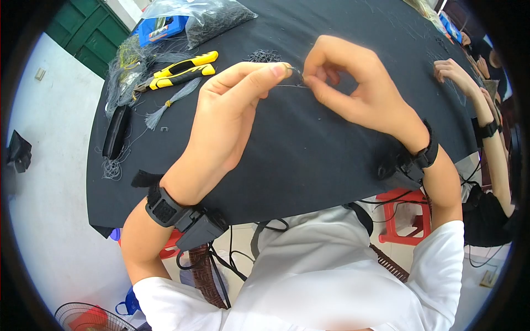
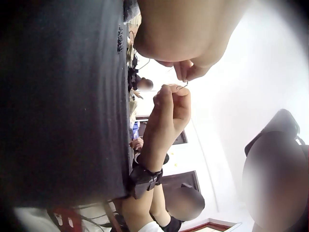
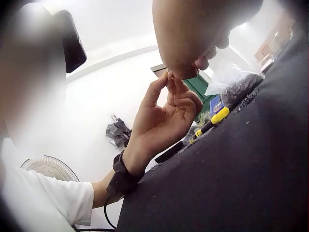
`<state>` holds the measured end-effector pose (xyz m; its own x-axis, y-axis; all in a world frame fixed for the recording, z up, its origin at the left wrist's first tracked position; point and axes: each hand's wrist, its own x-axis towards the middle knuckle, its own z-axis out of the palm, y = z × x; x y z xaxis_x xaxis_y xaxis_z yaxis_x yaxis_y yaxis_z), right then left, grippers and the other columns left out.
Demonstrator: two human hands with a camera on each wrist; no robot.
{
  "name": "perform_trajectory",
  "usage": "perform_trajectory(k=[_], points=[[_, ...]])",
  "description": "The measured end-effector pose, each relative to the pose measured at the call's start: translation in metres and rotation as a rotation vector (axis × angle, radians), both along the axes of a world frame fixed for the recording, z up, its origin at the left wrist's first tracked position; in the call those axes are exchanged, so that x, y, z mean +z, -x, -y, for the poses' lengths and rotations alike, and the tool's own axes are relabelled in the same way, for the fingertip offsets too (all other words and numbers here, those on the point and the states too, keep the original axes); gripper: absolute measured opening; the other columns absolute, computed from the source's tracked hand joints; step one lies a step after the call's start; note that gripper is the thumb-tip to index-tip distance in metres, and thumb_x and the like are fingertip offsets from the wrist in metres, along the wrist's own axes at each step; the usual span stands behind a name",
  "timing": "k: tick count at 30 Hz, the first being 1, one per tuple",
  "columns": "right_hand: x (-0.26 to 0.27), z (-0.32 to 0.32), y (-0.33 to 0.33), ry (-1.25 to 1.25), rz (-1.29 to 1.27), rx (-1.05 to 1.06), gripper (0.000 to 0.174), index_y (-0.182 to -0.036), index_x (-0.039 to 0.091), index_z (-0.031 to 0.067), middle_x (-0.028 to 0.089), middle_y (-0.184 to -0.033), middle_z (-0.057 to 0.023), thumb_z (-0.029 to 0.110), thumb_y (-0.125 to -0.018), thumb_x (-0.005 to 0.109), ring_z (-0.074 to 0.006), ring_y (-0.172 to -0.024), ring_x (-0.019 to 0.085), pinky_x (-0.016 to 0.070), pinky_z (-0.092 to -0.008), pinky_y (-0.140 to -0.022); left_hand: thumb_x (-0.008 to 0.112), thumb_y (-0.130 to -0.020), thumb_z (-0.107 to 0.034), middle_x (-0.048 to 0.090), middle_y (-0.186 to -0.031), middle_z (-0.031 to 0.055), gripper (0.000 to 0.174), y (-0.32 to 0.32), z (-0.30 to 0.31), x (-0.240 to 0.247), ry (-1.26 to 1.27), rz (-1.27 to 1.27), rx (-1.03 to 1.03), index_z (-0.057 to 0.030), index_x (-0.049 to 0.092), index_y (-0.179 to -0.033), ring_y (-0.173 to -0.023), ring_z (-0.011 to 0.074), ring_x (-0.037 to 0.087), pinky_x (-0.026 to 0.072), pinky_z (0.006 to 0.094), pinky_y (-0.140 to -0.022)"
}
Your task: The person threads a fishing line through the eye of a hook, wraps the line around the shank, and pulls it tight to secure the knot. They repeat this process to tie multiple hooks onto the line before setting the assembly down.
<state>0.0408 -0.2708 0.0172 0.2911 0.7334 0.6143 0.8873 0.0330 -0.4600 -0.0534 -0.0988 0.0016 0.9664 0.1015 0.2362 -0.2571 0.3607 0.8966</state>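
Note:
My left hand (image 1: pixel 229 105) is raised over the black-covered table and pinches a small dark fish hook (image 1: pixel 297 71) between thumb and index finger. From the fingertips a thin pale line (image 1: pixel 290 86) runs across to my right hand (image 1: pixel 364 83). That hand pinches the line near the hook with thumb and index finger, its other fingers curled loosely. In the left wrist view the hook (image 2: pixel 182 87) shows as a thin curve between the two hands' fingertips. A loose pile of small dark hooks (image 1: pixel 264 55) lies just beyond the left hand.
Yellow-black pliers (image 1: pixel 182 69), a tied bundle of pale line (image 1: pixel 165 109) and a black case (image 1: pixel 116 132) lie on the left. Behind them are a clear bag of dark pieces (image 1: pixel 218 25) and a blue box (image 1: pixel 160 32). Another person's hand (image 1: pixel 455 74) works at the right.

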Motion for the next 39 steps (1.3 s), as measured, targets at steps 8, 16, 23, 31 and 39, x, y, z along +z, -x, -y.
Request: perform_trajectory(k=[8,16,23,31,39], points=[[0.0,-0.005,0.013,0.05,0.024,0.099,0.01,-0.078,0.05,0.0033,0.051,-0.072,-0.0065,0.002,-0.074,0.06,-0.0176,-0.065,0.055,0.0452,-0.0262,-0.055,0.063,-0.08,-0.011,0.065,-0.088,0.0027,0.013,-0.004,-0.005,-0.008,0.07,-0.095,-0.026,-0.003,0.068,-0.089,-0.08,0.0055,0.05,0.0347,0.0203,-0.071],[0.013,-0.002,0.014,-0.1,0.294,0.089,0.016,-0.082,0.058,0.0034,0.055,-0.073,-0.005,-0.007,-0.07,0.061,-0.0126,-0.06,0.05,0.0393,-0.022,-0.049,0.064,-0.078,-0.009,0.065,-0.081,0.0035,0.013,-0.002,-0.002,-0.005,-0.138,-0.112,-0.029,-0.0002,0.067,-0.087,-0.077,0.0065,0.056,0.0411,0.0202,-0.071],[0.013,0.003,0.003,-0.099,0.336,0.017,0.012,-0.081,0.057,0.002,0.055,-0.074,-0.0051,-0.006,-0.073,0.061,-0.0131,-0.06,0.05,0.0387,-0.0222,-0.05,0.061,-0.081,-0.006,0.063,-0.09,0.0077,0.01,0.001,0.002,-0.002,-0.289,-0.105,-0.182,0.0012,0.065,-0.087,-0.087,0.0122,0.058,0.0434,0.0242,-0.079],[0.01,0.004,0.0,-0.106,0.166,-0.057,0.008,-0.078,0.053,0.0034,0.05,-0.069,-0.0051,0.003,-0.076,0.06,-0.0151,-0.06,0.048,0.0389,-0.0255,-0.054,0.06,-0.082,-0.006,0.063,-0.092,0.009,0.009,0.001,-0.001,0.002,-0.263,-0.019,-0.185,0.0005,0.065,-0.086,-0.088,0.0135,0.057,0.0428,0.0268,-0.082],[0.004,0.003,-0.002,-0.038,0.064,-0.04,0.005,-0.077,0.054,0.0019,0.049,-0.068,-0.0027,0.002,-0.078,0.059,-0.0104,-0.059,0.046,0.0369,-0.0222,-0.054,0.059,-0.082,-0.007,0.063,-0.093,0.008,0.012,0.0,-0.005,0.002,-0.247,0.047,-0.117,-0.0002,0.065,-0.089,-0.089,0.0124,0.056,0.0402,0.026,-0.083]])
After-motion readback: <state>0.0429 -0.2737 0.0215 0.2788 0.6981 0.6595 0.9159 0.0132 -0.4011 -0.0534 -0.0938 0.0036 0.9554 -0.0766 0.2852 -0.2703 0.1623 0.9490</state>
